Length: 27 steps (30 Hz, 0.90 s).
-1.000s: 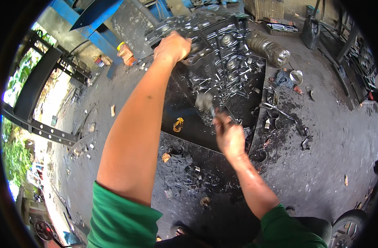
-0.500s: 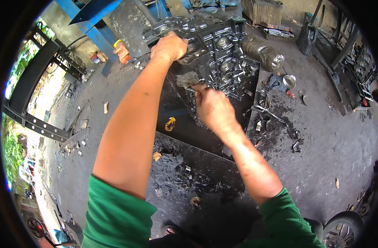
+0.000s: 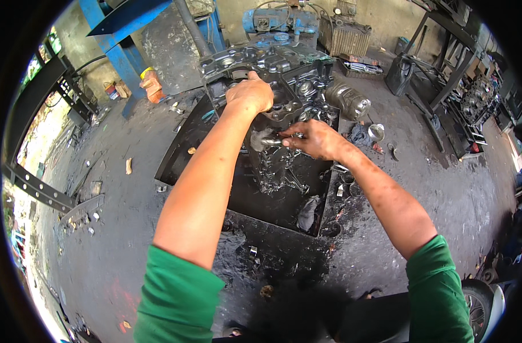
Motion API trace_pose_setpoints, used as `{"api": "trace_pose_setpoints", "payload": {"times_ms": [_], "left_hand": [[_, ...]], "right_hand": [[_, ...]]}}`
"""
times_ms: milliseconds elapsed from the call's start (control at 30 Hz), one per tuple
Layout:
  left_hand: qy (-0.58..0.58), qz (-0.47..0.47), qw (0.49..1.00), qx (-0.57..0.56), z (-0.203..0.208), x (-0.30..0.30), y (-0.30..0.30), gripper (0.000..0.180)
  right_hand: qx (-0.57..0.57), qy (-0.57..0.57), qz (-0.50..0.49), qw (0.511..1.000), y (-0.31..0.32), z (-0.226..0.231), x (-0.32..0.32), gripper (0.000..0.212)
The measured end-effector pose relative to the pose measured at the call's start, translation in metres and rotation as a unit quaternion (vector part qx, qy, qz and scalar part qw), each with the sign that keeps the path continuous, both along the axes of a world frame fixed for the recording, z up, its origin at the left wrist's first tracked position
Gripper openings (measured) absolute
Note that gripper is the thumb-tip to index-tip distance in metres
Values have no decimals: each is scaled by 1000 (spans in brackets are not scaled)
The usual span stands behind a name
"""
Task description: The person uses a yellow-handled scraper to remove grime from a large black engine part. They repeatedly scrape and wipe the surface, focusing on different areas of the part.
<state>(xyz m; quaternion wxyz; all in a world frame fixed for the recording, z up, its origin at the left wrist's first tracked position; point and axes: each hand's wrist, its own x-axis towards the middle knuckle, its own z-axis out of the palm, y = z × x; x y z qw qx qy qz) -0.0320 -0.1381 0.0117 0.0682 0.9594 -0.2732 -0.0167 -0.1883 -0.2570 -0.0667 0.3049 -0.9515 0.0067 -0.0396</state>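
A greasy, dark metal engine block (image 3: 292,74) stands over a black tray (image 3: 261,220), its openings and bolt holes showing. My left hand (image 3: 249,95) is closed over the block's upper rim, with its fingertips hidden. Lower and to the right, my right hand (image 3: 313,140) pinches the handle of a brush (image 3: 263,139). The brush's grey, wet-looking bristles point left against the lower part of the block. Dark grime coats the right fingers.
A grey rag (image 3: 308,212) lies in the tray's near right corner. Right of the block are a large plastic bottle (image 3: 348,99) and a small metal cup (image 3: 376,132). A blue motor unit (image 3: 281,20) stands behind, and a blue steel frame (image 3: 115,43) at the far left.
My view has shifted, showing more of the back wall. The block looks tilted differently under my left hand. My right hand and the brush have moved lower on it, and the right forearm has swung outward.
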Motion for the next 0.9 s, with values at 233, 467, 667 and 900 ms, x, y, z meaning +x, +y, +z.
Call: {"api": "trace_pose_setpoints", "payload": {"times_ms": [233, 467, 667, 900], "left_hand": [[55, -30, 995, -79, -6, 22, 16, 68], [135, -16, 989, -59, -5, 29, 7, 70], [90, -1, 992, -83, -5, 26, 8, 69], [28, -35, 995, -89, -17, 44, 1, 75]], "right_hand": [[-37, 112, -56, 992, -2, 22, 14, 46], [-69, 213, -177, 958, -19, -29, -55, 29], [-74, 268, -255, 926, 81, -242, -82, 35], [273, 120, -389, 872, 167, -267, -39, 37]]}}
